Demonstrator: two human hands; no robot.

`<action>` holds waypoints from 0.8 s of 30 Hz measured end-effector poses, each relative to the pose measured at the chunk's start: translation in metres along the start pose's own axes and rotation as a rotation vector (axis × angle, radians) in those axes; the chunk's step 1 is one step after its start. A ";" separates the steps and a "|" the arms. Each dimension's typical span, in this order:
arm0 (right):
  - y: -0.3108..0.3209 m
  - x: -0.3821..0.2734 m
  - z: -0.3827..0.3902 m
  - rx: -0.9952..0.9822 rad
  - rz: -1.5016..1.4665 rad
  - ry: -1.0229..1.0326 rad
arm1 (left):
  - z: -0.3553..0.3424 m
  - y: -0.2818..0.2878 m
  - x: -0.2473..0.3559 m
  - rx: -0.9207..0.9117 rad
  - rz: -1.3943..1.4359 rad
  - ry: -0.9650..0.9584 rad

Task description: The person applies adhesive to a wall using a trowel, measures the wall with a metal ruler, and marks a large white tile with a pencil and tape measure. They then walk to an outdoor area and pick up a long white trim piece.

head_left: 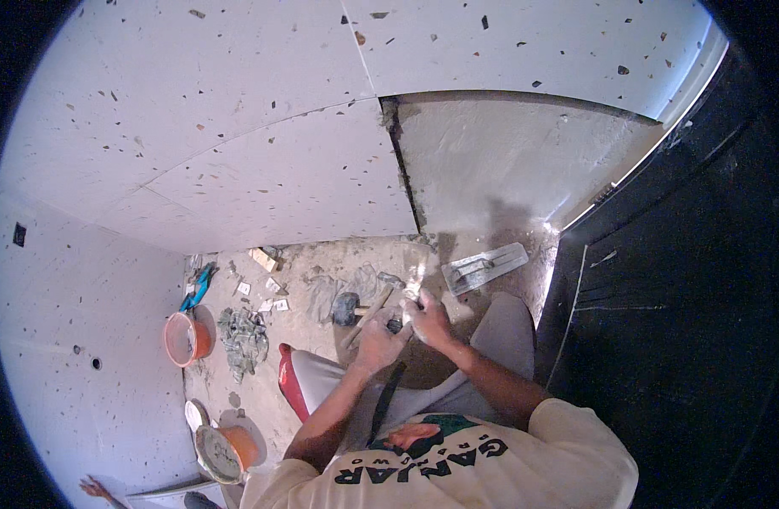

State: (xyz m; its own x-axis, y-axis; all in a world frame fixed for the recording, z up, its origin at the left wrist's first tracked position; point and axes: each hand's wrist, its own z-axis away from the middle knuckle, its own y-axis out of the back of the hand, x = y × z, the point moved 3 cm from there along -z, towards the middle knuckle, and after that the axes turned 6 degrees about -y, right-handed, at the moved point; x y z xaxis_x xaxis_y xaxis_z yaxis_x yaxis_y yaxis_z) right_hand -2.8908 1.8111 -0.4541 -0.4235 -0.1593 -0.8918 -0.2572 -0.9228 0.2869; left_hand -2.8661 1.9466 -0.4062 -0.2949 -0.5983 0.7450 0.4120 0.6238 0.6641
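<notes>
My left hand and my right hand are close together in front of my bent legs. The fingers of my right hand are closed on a pale, glaring piece, too bright to identify. My left hand's fingers are curled against its lower end, with something small and dark between them that I cannot make out. Just beyond the left hand lies a mallet with a black head and a wooden handle. A flat metal plastering trowel rests on the floor to the right of my hands.
Speckled wall tiles border a bare grey wall patch; a black door stands right. Crumpled grey cloth, an orange bucket, another bucket of grey mix and a turquoise tool sit left. Another person's hand shows lower left.
</notes>
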 end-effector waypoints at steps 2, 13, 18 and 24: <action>0.013 0.019 -0.012 0.028 -0.020 0.002 | 0.008 0.003 0.024 -0.059 -0.027 0.192; 0.066 0.044 -0.073 -0.103 -0.768 -0.318 | 0.073 0.116 0.063 0.398 -0.242 0.150; 0.063 0.088 -0.092 -0.053 -0.795 -0.437 | 0.093 0.114 0.023 0.467 -0.331 0.074; 0.029 0.088 -0.107 -0.110 -1.001 -0.452 | 0.114 0.095 -0.052 0.471 -0.421 0.063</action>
State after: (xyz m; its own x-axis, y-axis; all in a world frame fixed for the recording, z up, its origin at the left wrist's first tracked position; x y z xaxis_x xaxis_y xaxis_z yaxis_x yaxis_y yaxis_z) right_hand -2.8430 1.7328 -0.5617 -0.3512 0.7995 -0.4873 -0.5916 -0.5929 -0.5464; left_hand -2.9102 2.0943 -0.3747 -0.2922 -0.8600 0.4184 -0.1558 0.4744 0.8664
